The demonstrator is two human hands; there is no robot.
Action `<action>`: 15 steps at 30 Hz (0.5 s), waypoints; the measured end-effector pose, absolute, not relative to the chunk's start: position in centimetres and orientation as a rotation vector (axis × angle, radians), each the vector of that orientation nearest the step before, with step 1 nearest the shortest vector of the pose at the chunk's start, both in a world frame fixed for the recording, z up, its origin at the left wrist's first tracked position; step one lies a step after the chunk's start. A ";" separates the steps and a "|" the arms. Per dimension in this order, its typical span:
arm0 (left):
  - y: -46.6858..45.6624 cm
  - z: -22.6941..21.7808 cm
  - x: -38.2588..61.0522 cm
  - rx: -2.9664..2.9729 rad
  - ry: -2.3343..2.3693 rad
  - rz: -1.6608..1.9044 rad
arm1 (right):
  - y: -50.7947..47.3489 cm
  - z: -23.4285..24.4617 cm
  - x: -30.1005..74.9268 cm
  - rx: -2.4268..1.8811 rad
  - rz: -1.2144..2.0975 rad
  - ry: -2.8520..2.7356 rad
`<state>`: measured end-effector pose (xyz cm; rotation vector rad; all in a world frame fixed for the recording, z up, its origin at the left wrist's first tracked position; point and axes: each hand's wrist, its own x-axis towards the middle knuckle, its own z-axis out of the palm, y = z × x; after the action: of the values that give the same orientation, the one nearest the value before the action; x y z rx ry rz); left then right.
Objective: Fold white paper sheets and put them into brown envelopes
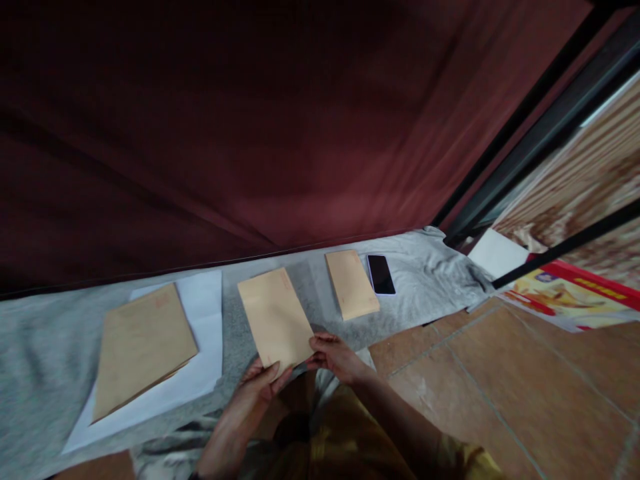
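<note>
A tan paper envelope (275,313) with small red print is held at its near end, tilted above the grey cloth. My left hand (260,383) pinches its near left corner, thumb on top. At the near right corner, my right hand (333,355) grips it between thumb and fingers. Beyond my right hand, a second tan envelope (353,285) lies flat on the cloth. On the left, a stack of larger brown envelopes (143,347) rests on white paper sheets (207,333).
A dark-screened phone (381,275) lies beside the second envelope. Grey cloth (420,260) covers the low surface, with a dark red curtain (300,133) behind it. Black metal bars (520,120) stand at the right, near a colourful printed sheet (570,293) on the tiled floor (500,380).
</note>
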<state>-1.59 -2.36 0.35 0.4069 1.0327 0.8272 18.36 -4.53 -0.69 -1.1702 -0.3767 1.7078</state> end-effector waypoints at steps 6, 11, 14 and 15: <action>-2.7 1.4 -1.0 0.364 1.056 0.850 | -5.0 -1.2 19.0 -1.181 1.744 -0.312; -2.7 2.1 -0.5 0.356 1.022 0.845 | -5.1 -1.2 19.1 -1.146 1.717 -0.271; -2.7 1.7 -0.4 0.402 1.015 0.833 | -5.2 -1.1 19.1 -1.104 1.704 -0.280; -2.7 1.5 -0.4 0.407 1.021 0.836 | -5.3 -1.1 19.2 -1.107 1.692 -0.283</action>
<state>-0.38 -2.68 1.53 0.4072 1.0213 0.8358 19.20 -5.26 -1.11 -1.1067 -0.2831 1.6915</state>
